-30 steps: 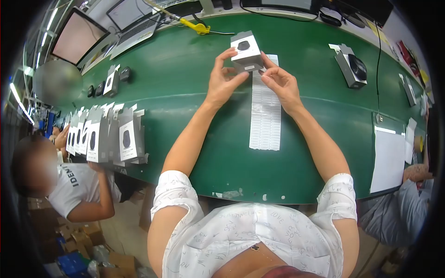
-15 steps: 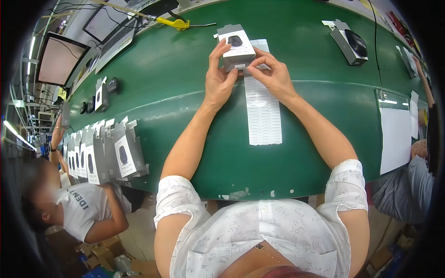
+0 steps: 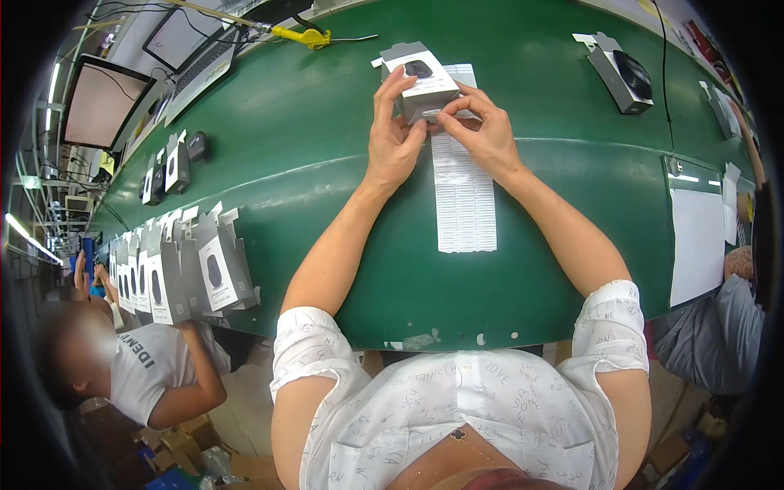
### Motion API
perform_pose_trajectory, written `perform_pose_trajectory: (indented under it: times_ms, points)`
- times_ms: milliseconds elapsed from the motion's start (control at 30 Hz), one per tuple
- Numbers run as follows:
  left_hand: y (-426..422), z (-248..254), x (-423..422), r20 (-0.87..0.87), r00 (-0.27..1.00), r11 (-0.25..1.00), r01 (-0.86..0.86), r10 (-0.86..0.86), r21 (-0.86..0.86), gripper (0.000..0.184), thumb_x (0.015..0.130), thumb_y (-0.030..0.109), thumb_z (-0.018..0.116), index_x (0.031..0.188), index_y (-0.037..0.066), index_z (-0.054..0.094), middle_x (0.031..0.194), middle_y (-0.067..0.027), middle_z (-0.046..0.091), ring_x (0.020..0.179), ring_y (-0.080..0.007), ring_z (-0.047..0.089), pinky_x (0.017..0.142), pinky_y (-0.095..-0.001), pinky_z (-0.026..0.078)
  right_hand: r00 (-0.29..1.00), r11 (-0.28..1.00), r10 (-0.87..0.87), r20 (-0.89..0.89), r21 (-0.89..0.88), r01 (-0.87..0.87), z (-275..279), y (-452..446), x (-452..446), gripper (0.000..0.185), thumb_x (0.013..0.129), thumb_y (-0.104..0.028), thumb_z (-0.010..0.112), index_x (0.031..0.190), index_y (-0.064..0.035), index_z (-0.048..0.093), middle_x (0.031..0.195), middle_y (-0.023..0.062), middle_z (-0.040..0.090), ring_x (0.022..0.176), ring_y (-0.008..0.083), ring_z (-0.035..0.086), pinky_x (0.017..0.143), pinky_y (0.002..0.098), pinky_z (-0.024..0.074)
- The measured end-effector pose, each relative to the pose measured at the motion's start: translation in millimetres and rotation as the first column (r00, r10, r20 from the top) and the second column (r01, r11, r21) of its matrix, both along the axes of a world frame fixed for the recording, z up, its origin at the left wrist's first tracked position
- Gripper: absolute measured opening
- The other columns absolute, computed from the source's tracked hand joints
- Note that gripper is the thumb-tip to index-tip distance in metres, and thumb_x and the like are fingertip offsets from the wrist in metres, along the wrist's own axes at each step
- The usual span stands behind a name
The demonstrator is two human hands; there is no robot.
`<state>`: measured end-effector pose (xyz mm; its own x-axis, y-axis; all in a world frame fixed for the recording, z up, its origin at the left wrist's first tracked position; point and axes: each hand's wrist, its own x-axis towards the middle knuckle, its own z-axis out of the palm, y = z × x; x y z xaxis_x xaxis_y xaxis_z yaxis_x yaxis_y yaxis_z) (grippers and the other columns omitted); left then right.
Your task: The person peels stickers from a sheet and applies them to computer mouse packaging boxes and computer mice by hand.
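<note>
A small grey and white box (image 3: 429, 80) with a dark round device pictured on its top is held over the green table. Around its left side wrap the fingers of my left hand (image 3: 394, 145), thumb at the lower edge. My right hand (image 3: 483, 135) pinches near a small white label (image 3: 430, 113) on the box's near face; whether the fingertips grip the label or the box edge is too small to tell. Beneath and nearer to me lies a long sheet of white label strips (image 3: 465, 200), its far end partly covered by the box and hands.
Several upright boxes (image 3: 214, 269) line the table's left edge, beside a seated person (image 3: 159, 367). Farther back are a box (image 3: 177, 166) and a dark device (image 3: 198, 146). A yellow air gun (image 3: 310, 37), another box (image 3: 618, 77) and a clipboard (image 3: 696, 245) lie around.
Since a second ago the view has shifted, and the box's near-face label has come between my right fingertips and left thumb. At the far left, another box has come down beside the standing one.
</note>
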<state>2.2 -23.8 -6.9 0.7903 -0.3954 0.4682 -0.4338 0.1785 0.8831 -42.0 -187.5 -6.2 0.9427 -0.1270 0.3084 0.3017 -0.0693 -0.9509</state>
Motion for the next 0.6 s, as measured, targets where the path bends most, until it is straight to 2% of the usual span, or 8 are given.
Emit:
perform_pose_trajectory:
  times_ms: [133, 600]
  points:
    - [1.0, -2.7, 3.3, 0.045, 0.999, 0.999, -0.030, 0.028, 0.027, 0.061, 0.081, -0.015, 0.052, 0.136, 0.008, 0.043, 0.154, -0.0097, 0.023, 0.137, -0.0227, 0.035, 0.104, -0.0373, 0.047, 1.000, 1.000, 0.009, -0.010, 0.006, -0.009, -1.4, -0.8, 1.4, 0.016, 0.085, -0.012, 0.071, 0.089, 0.0028, 0.067, 0.140, 0.0206, 0.047, 0.103, 0.0231, 0.065, 0.085, 0.0310, 0.0575]
    - [1.0, -3.3, 2.2, 0.038, 0.998, 0.998, -0.041, 0.040, 0.038, 0.055, 0.083, -0.014, 0.052, 0.133, 0.007, 0.046, 0.152, -0.0098, 0.026, 0.131, -0.0240, 0.043, 0.096, -0.0348, 0.054, 1.000, 0.999, 0.000, -0.019, 0.032, 0.001, -2.6, 0.7, 0.8, 0.016, 0.084, -0.011, 0.070, 0.088, 0.0044, 0.067, 0.138, 0.0226, 0.048, 0.103, 0.0242, 0.066, 0.085, 0.0306, 0.0580]
